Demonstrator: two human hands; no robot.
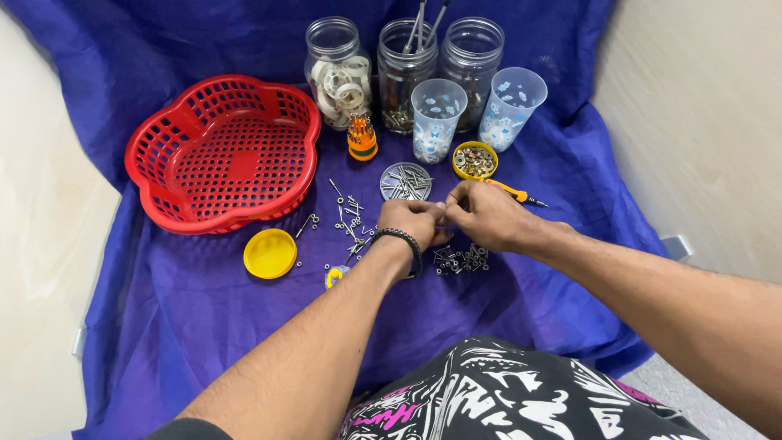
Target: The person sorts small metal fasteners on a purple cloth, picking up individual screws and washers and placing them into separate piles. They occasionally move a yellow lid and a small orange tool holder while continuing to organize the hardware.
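1. Hardware sits at the centre of the frame: a pile of small screws and nuts lies on the blue cloth just below the two hands, and more loose screws are scattered to the left of the left hand.
2. Both hands meet fingertip to fingertip just above that pile. The fingers of the left hand are curled in tight, and those of the right hand are pinched narrow against them. Something tiny seems to be pinched between them, but it is too small to tell what.
3. The left wrist wears a dark beaded bracelet.
4. The pieces in the pile look like short, silvery-grey metal, heaped loosely.
5. Just above the hands lie a round grey lid of screws, a yellow cap of nuts and a yellow-handled screwdriver.
6. At upper left stands a red basket, with a yellow lid below it.
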